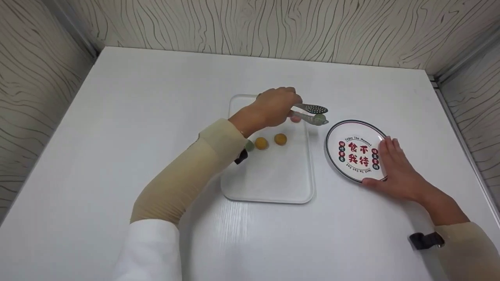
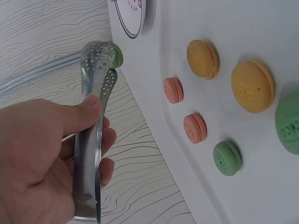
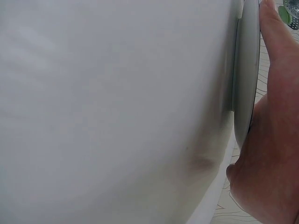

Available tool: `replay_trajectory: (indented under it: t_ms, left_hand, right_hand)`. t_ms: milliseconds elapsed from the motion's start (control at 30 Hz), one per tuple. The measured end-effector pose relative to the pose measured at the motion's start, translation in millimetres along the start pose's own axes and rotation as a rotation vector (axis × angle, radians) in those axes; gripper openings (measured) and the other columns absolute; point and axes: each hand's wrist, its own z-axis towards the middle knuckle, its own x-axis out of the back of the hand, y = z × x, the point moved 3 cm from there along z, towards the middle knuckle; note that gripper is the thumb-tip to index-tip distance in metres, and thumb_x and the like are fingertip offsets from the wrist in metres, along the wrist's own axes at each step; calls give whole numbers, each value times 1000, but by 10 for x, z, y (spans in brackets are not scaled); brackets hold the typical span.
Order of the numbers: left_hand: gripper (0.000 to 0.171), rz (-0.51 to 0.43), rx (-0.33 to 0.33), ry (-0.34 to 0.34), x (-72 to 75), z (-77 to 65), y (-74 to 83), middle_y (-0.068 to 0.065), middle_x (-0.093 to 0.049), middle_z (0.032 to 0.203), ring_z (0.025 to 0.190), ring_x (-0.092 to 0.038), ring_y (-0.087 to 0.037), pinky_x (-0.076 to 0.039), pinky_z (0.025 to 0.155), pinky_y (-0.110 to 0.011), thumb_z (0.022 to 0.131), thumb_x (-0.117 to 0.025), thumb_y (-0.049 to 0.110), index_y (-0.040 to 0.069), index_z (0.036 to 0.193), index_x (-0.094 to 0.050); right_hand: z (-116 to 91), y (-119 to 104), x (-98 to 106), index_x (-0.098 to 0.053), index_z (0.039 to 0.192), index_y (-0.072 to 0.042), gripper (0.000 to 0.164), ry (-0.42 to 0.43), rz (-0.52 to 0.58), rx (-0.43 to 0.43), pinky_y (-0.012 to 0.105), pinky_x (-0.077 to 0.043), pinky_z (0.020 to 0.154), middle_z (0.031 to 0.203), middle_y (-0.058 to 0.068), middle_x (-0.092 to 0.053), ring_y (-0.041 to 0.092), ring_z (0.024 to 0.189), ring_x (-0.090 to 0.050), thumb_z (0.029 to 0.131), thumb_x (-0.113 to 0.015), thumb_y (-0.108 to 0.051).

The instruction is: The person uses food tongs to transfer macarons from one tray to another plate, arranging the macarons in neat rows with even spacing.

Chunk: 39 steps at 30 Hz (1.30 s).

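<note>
My left hand [image 1: 275, 105] grips metal tongs [image 2: 87, 154] with perforated ends. Between those ends sits a green macaron [image 1: 320, 119], held in the air near the plate's far-left rim. The white plate [image 1: 338, 134], with red lettering and a dark rim line, lies on the table. Along its right and near rim rests my right hand [image 1: 402, 173], fingers straight and thumb spread. Below the left arm is a white tray [image 1: 269, 183] bearing two yellow macarons [image 2: 203, 59], two pink macarons [image 2: 194, 128] and two green macarons [image 2: 227, 157].
The white table [image 1: 136, 101] carries the tray and plate side by side. Wood-patterned panels [image 1: 254, 31] stand behind it and at both sides. My left forearm [image 1: 183, 175] crosses over the tray's left edge.
</note>
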Motion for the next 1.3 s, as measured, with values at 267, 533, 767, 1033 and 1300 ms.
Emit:
replay_trajectory:
  t_ms: [267,533,767,1033,1300]
  left_hand:
    - [43,32,1,-5,9,139,182,2,-62,130,109,-56,-14,-50,99,-31,98,-70,23,21,140,-63]
    - [40,48,11,-1,-29,285,335,3,-61,132,114,-58,-12,-49,99,-29,101,-65,21,21,141,-61]
    - [39,43,15,-2,-88,388,397,4,-62,132,114,-58,-11,-48,99,-25,102,-65,22,22,140,-62]
    - [38,-7,42,-22,-131,483,491,6,-62,132,111,-57,-9,-48,98,-25,102,-64,22,25,140,-62]
    - [37,-53,68,-47,-175,585,627,8,-62,130,106,-57,-10,-51,94,-29,102,-65,24,28,139,-63]
  right_hand:
    - [-7,6,11,6,155,15,121,1,-2,-1,35,16,120,161,38,10,47,150,18,90,-71,-52]
    - [-12,11,10,6,155,14,121,2,2,-12,37,15,121,162,37,10,48,150,17,89,-71,-51]
    - [-2,17,1,6,155,14,121,-4,-4,-18,39,14,121,162,38,9,48,150,17,89,-71,-52]
    - [-3,9,6,8,155,13,122,-12,-3,-23,38,15,121,162,36,11,47,150,18,89,-71,-53]
    - [-10,11,3,8,155,13,121,-20,0,-31,36,16,120,162,36,12,47,150,19,90,-70,-53]
